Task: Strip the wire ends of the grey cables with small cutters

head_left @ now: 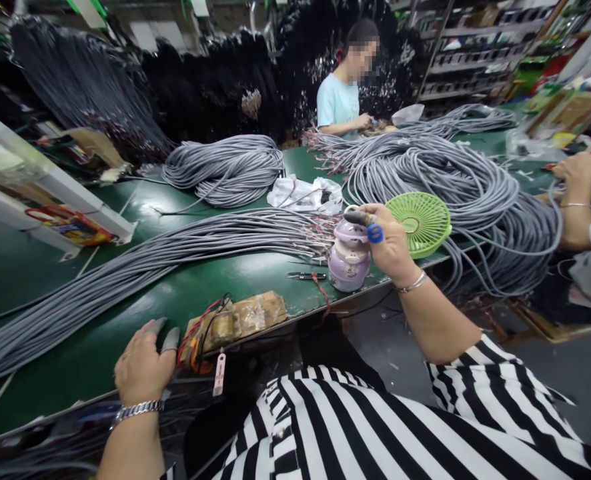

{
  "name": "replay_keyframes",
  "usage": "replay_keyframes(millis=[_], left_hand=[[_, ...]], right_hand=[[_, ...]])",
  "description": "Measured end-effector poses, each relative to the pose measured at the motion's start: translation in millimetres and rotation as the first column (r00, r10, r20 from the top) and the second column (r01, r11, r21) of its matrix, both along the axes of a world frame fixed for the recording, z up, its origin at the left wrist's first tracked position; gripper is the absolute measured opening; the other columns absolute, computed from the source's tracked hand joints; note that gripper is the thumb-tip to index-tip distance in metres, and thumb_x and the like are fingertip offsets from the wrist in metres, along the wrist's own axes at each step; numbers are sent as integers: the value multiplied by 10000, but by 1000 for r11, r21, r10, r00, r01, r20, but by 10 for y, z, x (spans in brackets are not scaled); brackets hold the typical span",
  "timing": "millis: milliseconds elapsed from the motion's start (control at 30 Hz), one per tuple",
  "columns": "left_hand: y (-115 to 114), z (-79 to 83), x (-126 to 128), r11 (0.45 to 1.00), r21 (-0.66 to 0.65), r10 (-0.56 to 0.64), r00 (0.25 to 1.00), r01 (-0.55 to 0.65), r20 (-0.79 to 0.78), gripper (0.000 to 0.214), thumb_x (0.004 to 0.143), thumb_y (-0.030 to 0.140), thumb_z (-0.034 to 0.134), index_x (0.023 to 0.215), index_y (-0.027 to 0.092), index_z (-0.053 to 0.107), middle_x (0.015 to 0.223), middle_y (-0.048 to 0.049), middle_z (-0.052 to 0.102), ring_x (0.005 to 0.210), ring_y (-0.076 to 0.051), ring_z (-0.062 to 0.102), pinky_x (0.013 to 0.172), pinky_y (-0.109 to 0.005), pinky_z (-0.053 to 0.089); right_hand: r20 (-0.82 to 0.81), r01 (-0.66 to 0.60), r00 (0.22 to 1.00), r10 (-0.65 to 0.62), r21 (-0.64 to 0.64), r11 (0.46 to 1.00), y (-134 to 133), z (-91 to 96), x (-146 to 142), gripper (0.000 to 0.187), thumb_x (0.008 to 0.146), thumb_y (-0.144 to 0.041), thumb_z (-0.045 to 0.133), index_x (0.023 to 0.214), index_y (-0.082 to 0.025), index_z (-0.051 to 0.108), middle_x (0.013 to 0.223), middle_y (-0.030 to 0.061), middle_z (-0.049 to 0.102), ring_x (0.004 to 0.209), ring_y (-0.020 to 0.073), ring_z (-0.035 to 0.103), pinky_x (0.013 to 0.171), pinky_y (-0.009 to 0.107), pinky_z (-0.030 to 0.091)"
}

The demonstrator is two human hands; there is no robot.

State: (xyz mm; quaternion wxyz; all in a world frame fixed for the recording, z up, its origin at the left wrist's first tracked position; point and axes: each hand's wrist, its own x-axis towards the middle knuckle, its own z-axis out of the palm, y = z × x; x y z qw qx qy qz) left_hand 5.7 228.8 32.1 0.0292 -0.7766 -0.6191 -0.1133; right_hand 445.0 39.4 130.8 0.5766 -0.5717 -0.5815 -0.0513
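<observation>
Grip closed, the right hand (393, 253) clasped the top of the lilac jug (348, 267), upright at the table (255, 273) edge, likely for easy reach. Well left of the jug, the left hand (143, 363) lay open beside a taped box (235, 323).

Table: I see a long green worktop (125, 220) running across mid-frame.
Shelving: metal racks (475, 53) stand at the upper right.
Back: dark cable bundles (215, 73) hang along the top of my view.
Floor: grey floor (550, 360), lower right.
Left edge: a slanting white beam (50, 180).
</observation>
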Motion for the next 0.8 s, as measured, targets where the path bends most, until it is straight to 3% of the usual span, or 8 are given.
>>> replay_keyframes(millis=[100, 267, 433, 533, 600, 700, 800], left_hand=[[6, -8, -6, 1000, 1, 8, 1000, -8, -14, 514, 887, 461, 342, 1268, 170, 529, 1383, -76, 507, 1258, -280, 473, 1049, -426, 394], [17, -42, -34, 1000, 12, -21, 1000, 21, 1, 517, 892, 460, 336, 1267, 163, 533, 1380, -91, 508, 1256, -284, 474, 1043, -430, 396], [20, -60, -52, 998, 47, -30, 999, 28, 26, 506, 887, 447, 348, 1246, 156, 553, 1360, -102, 525, 1243, -293, 486, 1037, -438, 401], [15, -65, -55, 998, 52, -39, 999, 37, 38, 507, 886, 447, 352, 1244, 152, 557, 1349, -105, 535, 1242, -296, 487, 1040, -439, 399], [12, -71, -54, 998, 59, -41, 998, 38, 53, 509, 884, 450, 362, 1249, 152, 556, 1345, -105, 539, 1238, -297, 491, 1043, -440, 397], [5, -76, -46, 997, 73, -37, 997, 32, 66, 518, 877, 458, 381, 1257, 151, 554, 1342, -116, 540, 1231, -312, 494, 1032, -463, 403], [-11, -62, -31, 997, 72, -32, 997, 28, 66, 517, 873, 458, 393, 1262, 155, 550, 1337, -123, 544, 1222, -323, 500, 1019, -477, 408]], right_hand=[[62, 13, 998, -17, 68, 998, -6, -134, -87, 430, 927, -506, 386, 1060, -239, 695, 1104, 75, 580, 1065, 221, 560, 970, 449, 450], [-14, 80, 997, -79, 176, 981, 21, -336, -189, 366, 943, -395, 383, 1003, -235, 707, 1116, 70, 589, 1089, 234, 566, 981, 470, 451], [-2, 97, 995, -99, 215, 972, 30, -337, -190, 348, 943, -347, 374, 929, -236, 704, 1085, 59, 594, 1078, 221, 573, 976, 481, 448], [74, 156, 983, -166, 126, 980, 32, -252, -184, 294, 918, -373, 434, 942, -231, 691, 1038, 62, 592, 1032, 213, 575, 939, 458, 465], [178, 264, 948, -265, 31, 964, 39, -178, -210, 321, 849, -434, 544, 1046, -209, 660, 1070, 85, 575, 1071, 245, 542, 960, 474, 442], [315, 441, 864, -392, -101, 892, 58, -84, -280, 716, 724, -489, 668, 1312, -128, 477, 1289, 175, 461, 1218, 335, 429, 1009, 529, 382], [356, 510, 843, -404, -291, 809, 62, -40, -332, 773, 699, -436, 685, 1351, -115, 422, 1348, 206, 410, 1159, 359, 483, 929, 535, 441]])
